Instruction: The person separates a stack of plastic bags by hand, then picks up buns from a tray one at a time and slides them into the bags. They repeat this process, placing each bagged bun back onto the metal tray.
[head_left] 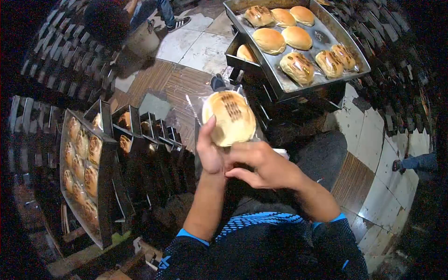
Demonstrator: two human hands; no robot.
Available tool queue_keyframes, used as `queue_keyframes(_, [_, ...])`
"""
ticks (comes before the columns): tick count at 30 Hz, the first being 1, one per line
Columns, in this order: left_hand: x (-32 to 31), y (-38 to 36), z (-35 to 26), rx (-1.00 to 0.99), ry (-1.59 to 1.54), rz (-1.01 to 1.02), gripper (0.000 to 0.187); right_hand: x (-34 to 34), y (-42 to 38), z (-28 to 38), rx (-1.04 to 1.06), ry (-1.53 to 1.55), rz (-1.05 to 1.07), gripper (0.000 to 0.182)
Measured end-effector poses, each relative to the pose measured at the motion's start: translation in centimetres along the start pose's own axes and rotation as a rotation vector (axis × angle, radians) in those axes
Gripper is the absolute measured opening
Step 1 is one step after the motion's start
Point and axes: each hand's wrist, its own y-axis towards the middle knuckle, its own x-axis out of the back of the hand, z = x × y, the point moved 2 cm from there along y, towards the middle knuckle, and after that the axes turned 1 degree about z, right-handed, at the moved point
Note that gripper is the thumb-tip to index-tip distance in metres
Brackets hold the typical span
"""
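Note:
A round, golden bun (228,119) with brown printed markings on top is in my left hand (211,151), whose thumb lies over the bun's left side. Clear plastic film (195,112) shows around the bun's edge. My right hand (261,163) meets the bun's lower edge, fingers curled and thumb pointing left near my left wrist. Its fingertips are partly hidden, so what they grip cannot be made out. Beyond the bun, a metal tray (322,86) carries several buns; some are bare, like the bun (269,41), others are in printed clear bags, like the wrapped bun (297,67).
On the left, a tilted tray (103,186) filled with wrapped buns leans beside a stack of dark trays (154,133). Another tray (233,53) sits under the right-hand one. Other people's feet show at the top, in a striped shoe (179,23), and at right (399,164).

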Motion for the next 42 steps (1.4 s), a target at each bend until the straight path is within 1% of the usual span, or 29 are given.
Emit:
queue_keyframes(2, [0.7,0.8,-1.1,0.058,0.042,-0.136,0.046,0.2,0.5,1.6,0.049,-0.005,0.078,0.015])
queue_keyframes(4, [3.0,2.2,-1.8,0.1,-0.288,-0.01,0.054,1.3,0.1,3.3,0.198,0.526,0.41,0.011])
queue_keyframes(5, [4.0,2.6,-2.6,0.13,-0.36,-0.002,0.062,2.2,-0.3,2.3,0.181,0.673,0.538,0.013])
queue_keyframes(6, [4.5,2.4,-3.2,0.132,-0.292,-0.01,0.066,2.9,-0.6,0.9,0.159,0.818,0.665,0.015])
queue_keyframes(8, [4.8,1.8,-3.2,0.194,-0.283,0.056,0.066,2.7,-0.9,-2.7,-0.299,0.122,0.215,0.023])
queue_keyframes(9, [4.5,1.5,-2.6,0.212,-0.245,0.004,0.066,1.3,-1.0,-4.4,-0.256,-0.291,-0.311,0.026])
queue_keyframes(10, [4.1,0.9,-1.7,0.231,-0.204,-0.046,0.066,1.1,-0.2,-3.8,-0.159,-0.44,-0.523,0.023])
queue_keyframes(11, [3.9,0.0,-0.7,0.292,-0.3,0.004,0.066,1.1,-0.1,-3.4,-0.038,-0.407,-0.53,0.023])
queue_keyframes(13, [5.4,-2.3,2.1,0.379,-0.63,0.316,0.066,1.2,-0.3,-2.3,0.181,-0.394,-0.565,0.026])
queue_keyframes(14, [7.0,-2.8,3.7,0.414,-0.777,0.464,0.067,1.1,-0.4,-2.7,0.224,-0.342,-0.645,0.019])
queue_keyframes(16, [7.0,-3.3,3.7,-0.052,0.089,0.174,0.059,0.6,-0.6,-2.8,-0.099,-0.142,-0.819,0.01])
queue_keyframes(18, [6.1,-3.7,2.6,-0.525,0.944,-0.145,0.051,-0.9,-1.0,-4.0,-0.168,0.022,-0.879,0.007])
queue_keyframes(20, [5.8,-3.7,0.3,-0.394,0.976,-0.131,0.034,-1.5,-1.0,-4.1,-0.239,0.126,-0.879,0.006])
queue_keyframes(21, [6.2,-3.4,-0.7,-0.442,1.049,-0.121,0.027,-1.1,-0.5,-3.3,-0.267,0.147,-0.849,0.006])
queue_keyframes(22, [5.4,-3.4,-1.9,-0.546,1.065,-0.135,0.027,-0.5,0.0,-2.4,-0.293,0.168,-0.82,0.006])
queue_keyframes(23, [5.4,-3.2,-3.0,-0.718,1.031,-0.068,0.022,1.0,0.7,-1.8,-0.121,-0.023,-0.705,0.007])
queue_keyframes(24, [5.7,-3.3,-4.1,-0.884,0.994,0.001,0.016,2.4,1.1,-0.3,-0.099,-0.156,-0.601,0.012])
queue_keyframes(25, [5.9,-3.5,-5.0,-1.0,1.062,-0.003,0.013,3.0,1.4,0.5,-0.015,-0.301,-0.609,0.014])
queue_keyframes(26, [5.4,-3.2,-6.2,-1.148,1.184,0.096,0.01,3.2,1.7,0.9,0.076,-0.451,-0.616,0.016])
queue_keyframes(28, [7.9,-2.1,-5.9,-1.138,1.423,0.065,0.015,0.7,1.3,-3.8,0.19,-0.512,-0.74,0.015])
queue_keyframes(30, [10.9,0.3,-4.2,-0.953,1.452,-0.034,0.025,-1.6,2.5,-10.8,-0.141,-0.049,-0.662,0.012])
queue_keyframes(32, [12.8,0.3,-3.9,-0.963,1.493,-0.04,0.025,-2.2,2.2,-11.1,-0.006,-0.164,-0.605,0.011])
queue_keyframes(33, [13.7,-0.2,-3.4,-0.925,1.392,-0.07,0.023,-2.5,1.9,-10.6,-0.018,-0.067,-0.622,0.008])
queue_keyframes(34, [13.4,-0.6,-3.3,-0.882,1.313,-0.129,0.019,-2.8,1.8,-10.6,-0.019,-0.104,-0.619,0.007])
queue_keyframes(36, [13.9,-0.4,-2.6,-0.952,1.185,-0.131,0.016,-2.6,1.9,-10.9,0.004,-0.192,-0.616,0.006])
queue_keyframes(39, [12.3,1.0,-1.6,-0.92,1.221,-0.022,0.004,-3.1,4.7,-11.6,0.104,-0.264,-0.592,0.006])
queue_keyframes(40, [11.6,2.1,-1.1,-0.996,1.246,-0.048,0.003,-3.4,5.9,-12.0,0.139,-0.263,-0.571,0.005])
queue_keyframes(41, [11.7,3.4,-1.3,-0.978,1.267,-0.184,0.003,-3.2,7.4,-12.2,0.107,-0.341,-0.572,0.007])
queue_keyframes(42, [12.0,3.9,-1.6,-0.957,1.288,-0.319,0.004,-2.5,8.2,-13.5,0.126,-0.356,-0.727,0.014])
